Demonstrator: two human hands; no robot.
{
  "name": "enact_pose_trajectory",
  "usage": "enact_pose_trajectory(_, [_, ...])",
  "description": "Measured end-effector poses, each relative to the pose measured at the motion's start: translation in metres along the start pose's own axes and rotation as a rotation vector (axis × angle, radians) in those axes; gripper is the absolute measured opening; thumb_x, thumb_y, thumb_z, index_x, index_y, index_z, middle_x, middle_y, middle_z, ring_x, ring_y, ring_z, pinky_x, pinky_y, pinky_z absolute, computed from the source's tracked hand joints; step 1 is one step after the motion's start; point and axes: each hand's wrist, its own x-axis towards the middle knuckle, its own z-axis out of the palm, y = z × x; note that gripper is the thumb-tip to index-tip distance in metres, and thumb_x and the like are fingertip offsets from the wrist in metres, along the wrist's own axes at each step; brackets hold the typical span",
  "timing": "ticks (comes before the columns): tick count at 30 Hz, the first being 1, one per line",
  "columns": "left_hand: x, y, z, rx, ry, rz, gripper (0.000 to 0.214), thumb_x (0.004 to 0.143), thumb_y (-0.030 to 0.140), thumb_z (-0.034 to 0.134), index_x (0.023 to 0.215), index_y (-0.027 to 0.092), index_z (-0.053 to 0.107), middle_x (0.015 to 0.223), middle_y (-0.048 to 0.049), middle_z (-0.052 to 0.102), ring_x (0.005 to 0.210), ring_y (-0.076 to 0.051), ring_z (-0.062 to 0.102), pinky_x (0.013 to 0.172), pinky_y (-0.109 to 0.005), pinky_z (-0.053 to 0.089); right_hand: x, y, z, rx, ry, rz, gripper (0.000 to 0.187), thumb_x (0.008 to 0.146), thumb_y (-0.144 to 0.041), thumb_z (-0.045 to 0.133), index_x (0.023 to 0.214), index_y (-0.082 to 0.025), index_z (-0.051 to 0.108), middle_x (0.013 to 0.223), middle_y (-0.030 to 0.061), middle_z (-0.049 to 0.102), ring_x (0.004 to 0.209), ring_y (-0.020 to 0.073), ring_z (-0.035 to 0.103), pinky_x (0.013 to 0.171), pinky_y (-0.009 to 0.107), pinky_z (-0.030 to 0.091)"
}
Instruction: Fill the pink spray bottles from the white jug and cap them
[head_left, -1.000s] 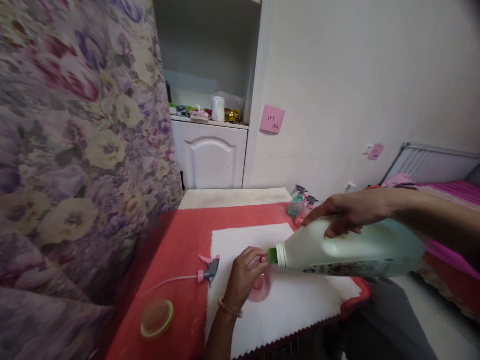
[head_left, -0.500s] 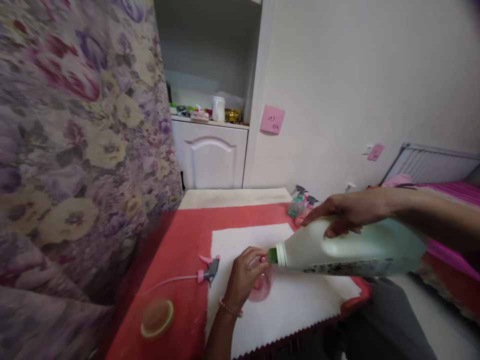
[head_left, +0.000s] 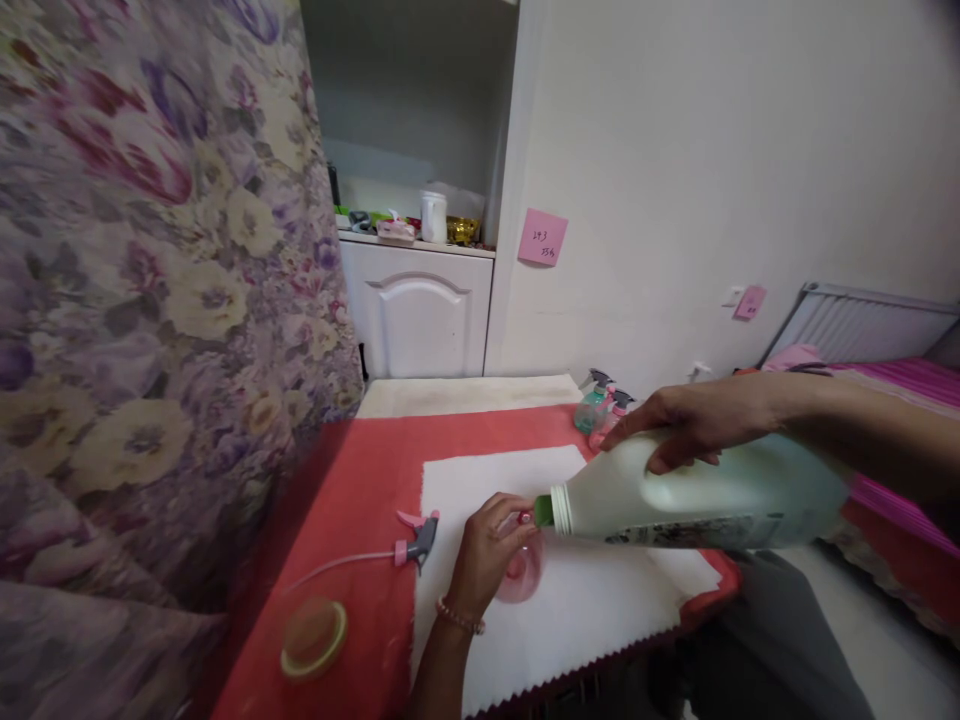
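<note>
Tipped on its side, a large pale green jug [head_left: 622, 497] with a green spout is gripped at its handle by my right hand [head_left: 690, 425]. The spout meets the neck of a small pink see-through spray bottle [head_left: 519, 575]. My left hand [head_left: 491, 545] is closed around that bottle's neck, steadying it on the white cloth [head_left: 577, 610]. Any liquid passing between the two is too small to make out. Left of the cloth's edge lies a grey and pink spray head [head_left: 418, 540] with its thin tube. A round lid with a yellowish rim [head_left: 315, 640] is nearer me.
The cloth lies over a red table cover [head_left: 360, 470]. At the back right stand a green spray bottle [head_left: 590, 408] and a pink one [head_left: 606, 425]. Behind are a white cabinet [head_left: 420, 310] and a floral curtain [head_left: 180, 330]; a bed [head_left: 907, 380] is at right.
The view has shifted very slightly. Both hands, the jug and the small bottle hold almost the same positions.
</note>
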Motion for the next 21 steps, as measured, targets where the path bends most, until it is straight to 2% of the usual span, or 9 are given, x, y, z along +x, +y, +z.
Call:
enact_pose_trajectory(13, [0.001,0.004,-0.001,0.044,0.015,0.013,0.014,0.08,0.018,0.065,0.093,0.02,0.071,0.096,-0.004,0.066,0.094,-0.02,0.062,0.084,-0.029,0.046,0.0,0.004,0.001,0.009,0.052,0.004,0.056,0.082,-0.032,0.064,0.135,-0.021,0.053,0.079,0.0011,0.061,0.057,0.0099,0.051,0.047,0.017,0.041])
enact_pose_trajectory(21, [0.0,-0.001,-0.002,0.056,0.01,0.028,0.014,0.081,0.019,0.065,0.094,0.021,0.071,0.096,-0.0033,0.066,0.094,-0.019,0.061,0.085,-0.029,0.045,0.0,0.04,0.014,0.172,0.064,-0.091,0.05,0.084,-0.034,0.064,0.132,-0.021,0.057,0.08,0.0018,0.061,0.059,0.011,0.054,0.047,0.017,0.043])
